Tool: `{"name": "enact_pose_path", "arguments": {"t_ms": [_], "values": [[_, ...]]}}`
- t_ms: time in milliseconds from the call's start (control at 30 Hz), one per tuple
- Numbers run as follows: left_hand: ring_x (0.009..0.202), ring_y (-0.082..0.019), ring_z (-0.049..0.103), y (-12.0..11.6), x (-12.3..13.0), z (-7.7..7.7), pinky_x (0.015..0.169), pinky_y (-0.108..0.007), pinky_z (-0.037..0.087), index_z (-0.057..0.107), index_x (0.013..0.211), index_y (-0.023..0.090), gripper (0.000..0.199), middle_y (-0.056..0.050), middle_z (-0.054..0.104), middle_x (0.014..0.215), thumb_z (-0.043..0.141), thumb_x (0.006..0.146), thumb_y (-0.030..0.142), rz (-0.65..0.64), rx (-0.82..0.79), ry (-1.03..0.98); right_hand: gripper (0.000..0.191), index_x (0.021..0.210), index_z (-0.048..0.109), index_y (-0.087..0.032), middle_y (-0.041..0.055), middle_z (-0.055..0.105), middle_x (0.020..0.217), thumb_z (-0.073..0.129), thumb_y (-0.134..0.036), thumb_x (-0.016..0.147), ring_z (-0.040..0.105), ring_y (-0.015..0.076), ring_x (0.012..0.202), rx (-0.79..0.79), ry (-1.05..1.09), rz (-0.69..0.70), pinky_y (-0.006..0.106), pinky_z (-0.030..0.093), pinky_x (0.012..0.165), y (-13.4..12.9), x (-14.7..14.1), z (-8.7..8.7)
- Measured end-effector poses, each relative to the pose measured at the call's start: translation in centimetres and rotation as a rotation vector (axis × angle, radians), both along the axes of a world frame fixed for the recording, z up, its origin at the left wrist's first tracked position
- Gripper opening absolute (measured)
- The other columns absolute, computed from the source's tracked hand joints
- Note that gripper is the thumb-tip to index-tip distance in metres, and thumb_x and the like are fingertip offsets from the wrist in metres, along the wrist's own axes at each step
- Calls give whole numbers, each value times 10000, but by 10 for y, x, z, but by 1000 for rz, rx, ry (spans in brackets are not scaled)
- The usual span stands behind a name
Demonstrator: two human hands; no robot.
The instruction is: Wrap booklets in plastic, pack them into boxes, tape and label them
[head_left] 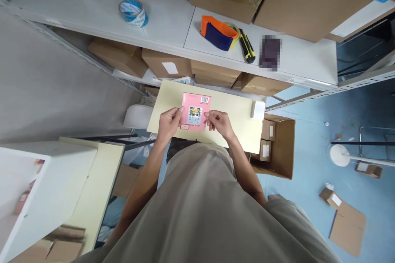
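A pink booklet (pixel 201 125) with a barcode and a small colourful picture is held over the pale yellow table (pixel 240 127). My left hand (pixel 171 121) pinches its left edge, the thumb lying on top. At the right edge, my right hand (pixel 219 122) grips it between thumb and fingers. The fingertips beneath the booklet are hidden. A small white box (pixel 258 110) sits at the table's right end.
On the grey shelf (pixel 166 24) ahead lie a blue-and-white tape roll (pixel 133 13), an orange-and-blue tape dispenser (pixel 218 33) and a yellow-black cutter (pixel 247 46). An open carton (pixel 285 148) with smaller boxes stands right of the table. A white cabinet (pixel 70 164) is at left.
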State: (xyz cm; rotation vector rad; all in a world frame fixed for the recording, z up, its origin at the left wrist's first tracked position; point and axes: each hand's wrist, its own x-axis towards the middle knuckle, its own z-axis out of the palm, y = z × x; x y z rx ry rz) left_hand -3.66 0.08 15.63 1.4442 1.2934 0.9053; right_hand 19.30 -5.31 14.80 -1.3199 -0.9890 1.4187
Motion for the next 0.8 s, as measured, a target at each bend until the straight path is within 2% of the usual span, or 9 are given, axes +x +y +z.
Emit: {"name": "enact_pose_path", "arguments": {"t_ms": [100,200,267,367,400,467,567,700,800], "values": [[617,-143,624,-2,-11,-14,550,-244,475,746,866,197,542,-58,735,761,574,1023,687,22,-64,-68,586,946,772,-208,66,804,898,750,-786,856,688,146,592,-22,4,58,284,571,564,5,-2,-9],[707,-154,671,-9,-25,-34,549,-248,493,795,1157,185,582,-117,808,1069,522,1040,686,61,-161,-101,606,1070,785,-221,80,808,1059,668,-793,911,727,161,723,-78,10,91,328,636,717,11,-9,-29],[732,-150,675,-15,-34,-52,612,-255,529,773,1300,190,522,-119,804,1180,652,991,594,70,-218,-97,576,1147,777,-235,53,795,999,701,-754,907,710,166,771,-112,-2,108,335,636,762,15,-19,-49],[815,-169,713,-20,-46,-87,749,-297,588,664,1481,203,672,-132,780,1296,804,855,400,147,-286,-148,561,1242,742,-259,-3,738,830,804,-658,851,660,169,779,-144,-43,120,324,608,744,24,-39,-86],[850,-184,728,-19,-50,-100,787,-317,602,653,1488,197,698,-143,775,1311,810,827,354,202,-312,-164,556,1249,735,-261,-10,720,802,808,-638,846,646,169,772,-155,-59,114,323,597,731,28,-46,-98],[907,-217,753,-13,-58,-126,835,-346,621,718,1386,179,596,-149,785,1278,792,808,302,308,-380,-162,530,1240,726,-258,-6,715,803,788,-614,853,633,171,766,-179,-90,88,328,584,718,41,-63,-120],[925,-245,771,11,-75,-162,842,-359,641,800,1203,181,385,-125,813,1162,757,837,292,386,-461,-127,508,1229,714,-250,31,756,885,774,-583,850,646,180,791,-195,-140,41,343,583,729,72,-89,-149],[879,-233,769,65,-95,-203,800,-351,651,791,1278,205,388,-113,806,1205,719,908,297,380,-435,-70,481,1226,696,-250,75,795,1008,747,-549,853,688,194,849,-200,-239,-28,363,607,771,131,-124,-183],[912,-246,775,107,-103,-225,887,-375,639,790,1297,200,383,-122,806,1236,699,926,210,358,-413,12,427,1151,679,-244,91,796,1049,769,-491,815,719,201,888,-233,-294,-114,367,631,790,169,-142,-208]]}}
